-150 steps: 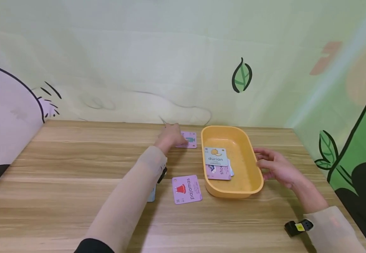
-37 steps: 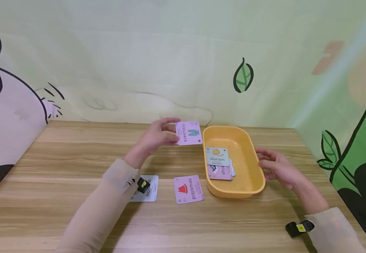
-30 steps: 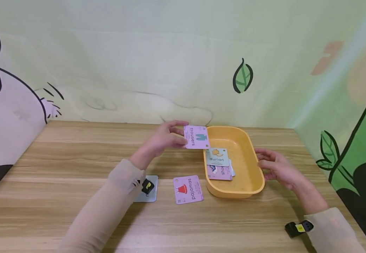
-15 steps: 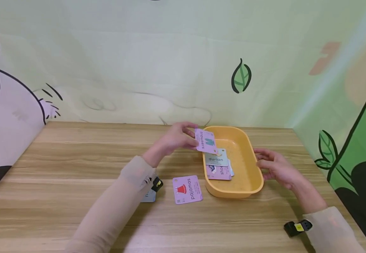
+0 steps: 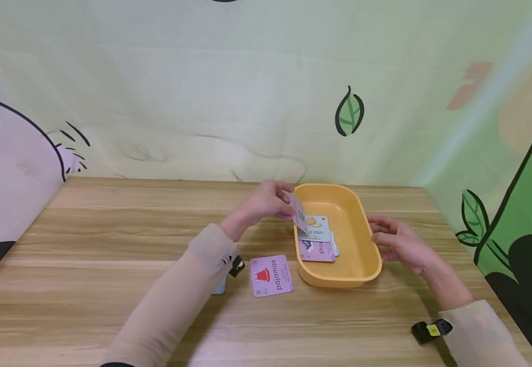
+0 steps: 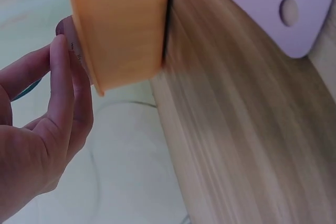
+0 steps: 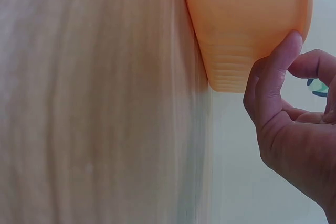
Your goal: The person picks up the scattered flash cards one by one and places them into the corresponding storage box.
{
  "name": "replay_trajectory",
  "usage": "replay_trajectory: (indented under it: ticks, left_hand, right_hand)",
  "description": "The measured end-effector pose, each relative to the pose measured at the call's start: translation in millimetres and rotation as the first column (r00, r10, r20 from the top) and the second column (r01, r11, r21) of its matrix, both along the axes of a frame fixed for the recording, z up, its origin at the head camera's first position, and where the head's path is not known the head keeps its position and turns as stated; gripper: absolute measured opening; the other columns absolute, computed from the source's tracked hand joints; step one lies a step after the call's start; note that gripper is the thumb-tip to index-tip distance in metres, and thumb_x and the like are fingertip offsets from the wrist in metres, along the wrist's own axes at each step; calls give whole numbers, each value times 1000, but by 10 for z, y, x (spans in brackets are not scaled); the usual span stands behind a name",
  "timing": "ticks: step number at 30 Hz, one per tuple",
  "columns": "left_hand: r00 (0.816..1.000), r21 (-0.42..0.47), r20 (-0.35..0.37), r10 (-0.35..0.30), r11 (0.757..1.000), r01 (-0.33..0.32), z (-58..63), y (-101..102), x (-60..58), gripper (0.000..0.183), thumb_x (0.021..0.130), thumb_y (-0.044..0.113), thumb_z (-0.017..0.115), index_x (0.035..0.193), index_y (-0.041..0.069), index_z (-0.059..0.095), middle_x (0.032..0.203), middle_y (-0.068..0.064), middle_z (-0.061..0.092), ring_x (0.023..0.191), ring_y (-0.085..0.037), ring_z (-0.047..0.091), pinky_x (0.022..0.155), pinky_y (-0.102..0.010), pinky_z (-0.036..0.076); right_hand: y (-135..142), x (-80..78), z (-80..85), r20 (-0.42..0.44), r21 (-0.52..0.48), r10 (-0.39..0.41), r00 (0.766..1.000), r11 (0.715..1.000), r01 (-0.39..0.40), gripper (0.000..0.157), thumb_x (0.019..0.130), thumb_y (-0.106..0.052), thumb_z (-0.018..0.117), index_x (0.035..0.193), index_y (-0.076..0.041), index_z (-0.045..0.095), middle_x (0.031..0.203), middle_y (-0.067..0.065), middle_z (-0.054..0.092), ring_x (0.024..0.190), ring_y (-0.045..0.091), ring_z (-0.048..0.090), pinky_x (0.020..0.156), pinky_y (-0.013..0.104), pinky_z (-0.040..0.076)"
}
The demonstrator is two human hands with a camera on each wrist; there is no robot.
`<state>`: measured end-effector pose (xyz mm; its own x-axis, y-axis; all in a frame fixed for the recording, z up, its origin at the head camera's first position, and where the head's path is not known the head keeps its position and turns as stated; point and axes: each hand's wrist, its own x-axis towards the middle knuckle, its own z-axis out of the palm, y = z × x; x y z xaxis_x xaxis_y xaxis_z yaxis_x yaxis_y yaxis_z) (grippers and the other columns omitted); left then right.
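My left hand [image 5: 268, 201] is at the left rim of a yellow plastic tray [image 5: 357, 255], pinching a purple card [image 5: 298, 214] between thumb and fingers. The card is tilted steeply, its lower edge dipping inside the tray over the light-blue durian card [image 5: 321, 234]. Beneath that lie a purple shoes card [image 5: 316, 251] and the edge of another light-blue card. My right hand [image 5: 403, 242] rests its loosely bent fingers against the tray's right outer wall near the rim. In the right wrist view, fingertips [image 7: 291, 43] touch that wall [image 7: 241, 19].
A purple pajamas card [image 5: 271, 276] lies on the wooden table [image 5: 86, 265] left of the tray. A light-blue card [image 5: 220, 286] is mostly hidden under my left forearm. A printed cloth wall [image 5: 178, 92] rises behind the table's far edge.
My left hand has picked up the trousers card from the table's back and carried it right, over the tray's left rim, turning it steeper. The right hand and tray have stayed put.
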<state>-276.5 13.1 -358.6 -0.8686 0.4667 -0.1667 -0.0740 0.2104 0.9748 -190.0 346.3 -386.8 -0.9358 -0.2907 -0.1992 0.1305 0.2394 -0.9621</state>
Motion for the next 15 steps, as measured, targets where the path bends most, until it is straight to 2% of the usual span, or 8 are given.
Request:
replay_trajectory:
  ticks: [6, 12, 15]
  left_hand:
    - [1000, -13, -17, 9, 1000, -9, -54, 46, -13, 61, 88, -13, 71, 144, -11, 48, 98, -14, 55, 76, -21, 64, 91, -49, 58]
    - [996, -83, -71, 48, 995, -54, -77, 101, 7, 59, 87, -10, 73, 141, -7, 52, 97, -11, 54, 75, -19, 60, 88, -46, 59]
    - [993, -114, -97, 59, 991, -70, -75, 121, 16, 55, 87, -8, 74, 139, -5, 54, 98, -11, 55, 78, -22, 60, 87, -45, 60]
  right_hand:
    - [11, 0, -10, 2, 2, -3, 1000, 1000, 3, 67, 100, -3, 53, 157, 9, 20, 139, 33, 42, 93, 17, 67, 63, 32, 61]
    - [11, 6, -7, -1, 3, 1, 1000, 1000, -1, 67, 100, -4, 53, 157, 9, 19, 140, 34, 41, 95, 17, 67, 63, 32, 60]
    - [6, 5, -3, -5, -2, 4, 1000, 1000, -4, 67, 100, -3, 53, 157, 9, 20, 139, 34, 42, 94, 17, 66, 62, 31, 60]
